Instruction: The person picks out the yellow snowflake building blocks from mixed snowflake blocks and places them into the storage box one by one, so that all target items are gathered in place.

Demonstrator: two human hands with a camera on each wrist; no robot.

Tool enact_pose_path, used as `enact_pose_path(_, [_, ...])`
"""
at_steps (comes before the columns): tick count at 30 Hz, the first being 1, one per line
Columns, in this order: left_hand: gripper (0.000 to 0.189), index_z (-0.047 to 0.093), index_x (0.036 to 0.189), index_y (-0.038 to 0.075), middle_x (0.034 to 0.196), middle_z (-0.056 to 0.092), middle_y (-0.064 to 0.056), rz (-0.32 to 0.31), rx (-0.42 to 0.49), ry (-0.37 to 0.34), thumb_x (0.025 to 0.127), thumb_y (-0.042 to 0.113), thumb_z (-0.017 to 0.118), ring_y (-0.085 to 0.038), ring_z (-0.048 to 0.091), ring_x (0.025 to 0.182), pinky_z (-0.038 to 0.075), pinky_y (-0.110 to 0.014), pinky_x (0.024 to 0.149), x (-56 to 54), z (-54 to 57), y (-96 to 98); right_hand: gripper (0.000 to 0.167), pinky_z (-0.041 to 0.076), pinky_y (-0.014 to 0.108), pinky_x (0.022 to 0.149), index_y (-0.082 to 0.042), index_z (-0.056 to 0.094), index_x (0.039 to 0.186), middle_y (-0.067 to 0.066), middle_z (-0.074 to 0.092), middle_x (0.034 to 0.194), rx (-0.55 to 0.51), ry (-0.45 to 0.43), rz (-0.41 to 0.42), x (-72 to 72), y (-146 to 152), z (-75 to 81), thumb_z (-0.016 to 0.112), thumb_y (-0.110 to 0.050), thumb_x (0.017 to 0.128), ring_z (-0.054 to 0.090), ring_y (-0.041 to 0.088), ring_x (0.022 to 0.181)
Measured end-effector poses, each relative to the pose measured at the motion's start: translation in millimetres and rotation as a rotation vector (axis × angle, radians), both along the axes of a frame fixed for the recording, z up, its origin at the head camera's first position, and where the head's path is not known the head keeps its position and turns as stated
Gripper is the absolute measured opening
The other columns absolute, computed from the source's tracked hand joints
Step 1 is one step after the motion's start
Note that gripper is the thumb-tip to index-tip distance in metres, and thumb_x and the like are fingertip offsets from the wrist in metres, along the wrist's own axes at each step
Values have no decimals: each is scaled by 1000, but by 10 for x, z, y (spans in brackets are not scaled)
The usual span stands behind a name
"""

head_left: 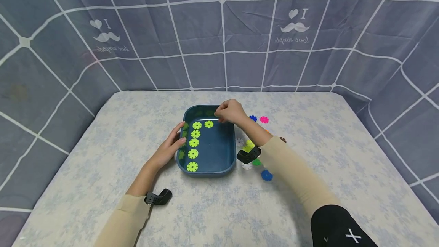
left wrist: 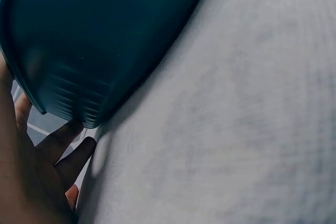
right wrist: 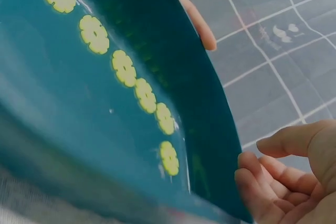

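A dark blue rectangular tray (head_left: 219,151) lies on the table. In it, several yellow-green flower-shaped plastic pieces (head_left: 193,142) form a column along the left side, with one more piece (head_left: 209,124) right of the column's far end. My left hand (head_left: 168,148) holds the tray's left wall, thumb over the rim and fingers outside; the left wrist view shows fingertips (left wrist: 76,124) against the ridged outer wall. Over the tray's far right part is my right hand (head_left: 232,111), fingers loosely bent; in the right wrist view, I see nothing between thumb and fingers (right wrist: 252,166).
Right of the tray, loose flower pieces lie partly under my right forearm: yellow ones (head_left: 249,145), a blue one (head_left: 266,175), a pink one (head_left: 264,119), a green one (head_left: 256,162) and others. A grey checked curtain (head_left: 247,68) surrounds the table (head_left: 219,209).
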State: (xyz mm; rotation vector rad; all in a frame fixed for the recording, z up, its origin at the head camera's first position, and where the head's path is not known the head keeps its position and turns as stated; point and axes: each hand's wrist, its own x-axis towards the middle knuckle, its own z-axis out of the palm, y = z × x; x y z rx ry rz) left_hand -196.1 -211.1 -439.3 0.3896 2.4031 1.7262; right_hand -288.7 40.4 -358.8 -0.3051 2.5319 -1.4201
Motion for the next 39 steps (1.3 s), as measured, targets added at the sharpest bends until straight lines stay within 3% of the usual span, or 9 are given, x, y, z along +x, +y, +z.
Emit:
enact_pose_path(7, [61,13,158,25,158,17,-24,-19,11,9,105,25,43,-42,19,143,26,-63,108,2,6,-9,16,58,34,70,4,70,96,17,69,86,-65,-30,-41,-7,189,-9,65,-11,93,68,21,71])
enact_pose_path(17, [62,11,159,22,158,15,-25,-13,18,-3,105,22,44,-43,19,143,26,-64,107,1,21,-22,19,54,50,82,4,69,100,18,69,92,-133,-75,-90,15,429,-35,65,-13,94,69,28,76])
enact_pose_path(25, [61,13,158,26,159,15,-22,-3,1,-7,105,26,44,-41,16,145,23,-64,109,-11,13,-5,19,56,44,81,5,67,100,19,67,93,-156,-88,-111,106,649,-62,63,-13,94,65,22,74])
enact_pose_path(29, [61,13,158,26,159,16,-22,-6,-2,-13,105,27,43,-41,16,145,23,-64,109,-14,14,3,20,57,37,77,4,67,101,24,67,98,-143,-72,-118,158,760,-88,63,-14,94,65,29,79])
enact_pose_path(33, [61,12,158,22,158,16,-24,-8,4,-22,106,24,42,-42,17,144,24,-64,108,6,84,26,21,57,33,77,5,65,103,27,65,105,-140,-80,-129,195,847,-128,62,-14,95,64,38,86])
enact_pose_path(36, [61,11,158,14,156,15,-29,-18,1,-20,106,21,42,-46,17,143,24,-64,108,64,208,52,22,57,37,79,5,65,104,27,65,105,-123,-78,-137,222,900,-168,62,-15,95,64,39,87])
enact_pose_path(39, [62,11,158,10,155,15,-31,-22,6,-19,105,20,42,-48,17,142,24,-65,107,97,260,56,22,56,41,81,5,66,103,27,66,102,-102,-64,-142,245,941,-207,63,-15,95,65,38,85])
